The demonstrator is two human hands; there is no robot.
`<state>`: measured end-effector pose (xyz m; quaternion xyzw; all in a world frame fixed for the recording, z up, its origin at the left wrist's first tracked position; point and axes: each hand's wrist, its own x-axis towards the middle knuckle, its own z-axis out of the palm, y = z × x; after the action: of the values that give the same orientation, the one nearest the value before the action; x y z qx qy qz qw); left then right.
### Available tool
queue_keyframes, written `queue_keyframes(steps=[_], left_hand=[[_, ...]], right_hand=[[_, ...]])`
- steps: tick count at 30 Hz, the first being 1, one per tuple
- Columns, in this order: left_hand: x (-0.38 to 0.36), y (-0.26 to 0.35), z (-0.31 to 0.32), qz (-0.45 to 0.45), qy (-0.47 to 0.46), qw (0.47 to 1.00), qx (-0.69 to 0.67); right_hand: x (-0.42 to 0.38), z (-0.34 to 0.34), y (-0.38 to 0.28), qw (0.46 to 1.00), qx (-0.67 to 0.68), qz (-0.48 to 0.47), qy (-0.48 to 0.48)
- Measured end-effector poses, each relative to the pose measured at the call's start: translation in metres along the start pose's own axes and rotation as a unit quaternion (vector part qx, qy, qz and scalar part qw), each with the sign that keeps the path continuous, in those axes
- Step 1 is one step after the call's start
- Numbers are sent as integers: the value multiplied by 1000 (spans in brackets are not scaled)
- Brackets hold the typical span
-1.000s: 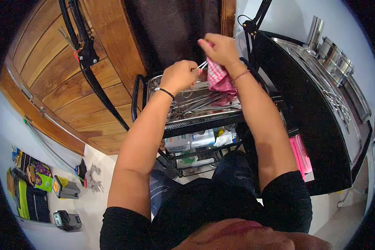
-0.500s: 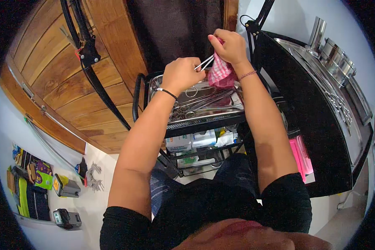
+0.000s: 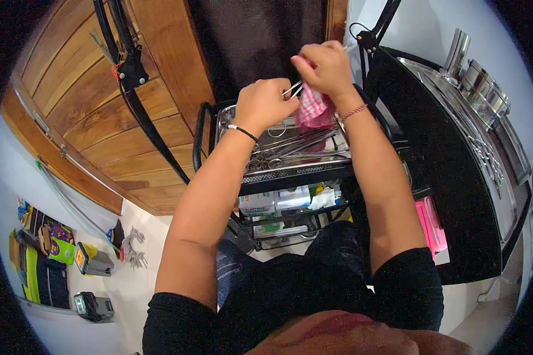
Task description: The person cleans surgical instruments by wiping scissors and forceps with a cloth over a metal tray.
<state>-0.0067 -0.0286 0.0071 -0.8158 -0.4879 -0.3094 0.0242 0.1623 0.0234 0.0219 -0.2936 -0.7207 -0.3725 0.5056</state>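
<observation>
Wooden door behind a black cart | over its steel tray (image 3: 337, 155) we are gripping thin steel forceps (image 3: 292, 90) in our left hand (image 3: 265, 105) | right hand (image 3: 323, 66) is pinching a soft checked cloth (image 3: 312, 106) around the tips | forceps stiff, slippery, likely light; best held by the handles

Both bare arms reach forward from black short sleeves, elbows bent, hands meeting close together at chest height. The left hand (image 3: 265, 104) is curled into a loose fist, a dark band on its wrist. The right hand (image 3: 324, 67), slightly higher, pinches with fingertips turned down, a thin cord bracelet at its wrist.
</observation>
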Motion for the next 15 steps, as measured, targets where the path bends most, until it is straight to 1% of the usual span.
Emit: queue_keyframes(steps=[1,4,6,7,11,12,15], left_hand=[[-1,0,0,1,0,1000,-4],[-3,-1,2,8,3,1000,-9],[-3,-1,2,17,8,1000,-14],[-2,-2,2,18,9,1000,-14],[0,-4,1,18,6,1000,15],[0,-4,0,17,6,1000,15],[0,-3,-3,4,16,999,38]], right_hand=[[-1,-1,6,1000,-12,-5,14],[-6,-10,29,999,-39,16,23],[-8,-15,34,994,-69,82,14],[-6,-15,31,994,-70,81,15],[-1,-10,2,995,-39,57,-74],[0,-7,-6,995,-38,57,-73],[1,4,-29,995,61,1,-84]])
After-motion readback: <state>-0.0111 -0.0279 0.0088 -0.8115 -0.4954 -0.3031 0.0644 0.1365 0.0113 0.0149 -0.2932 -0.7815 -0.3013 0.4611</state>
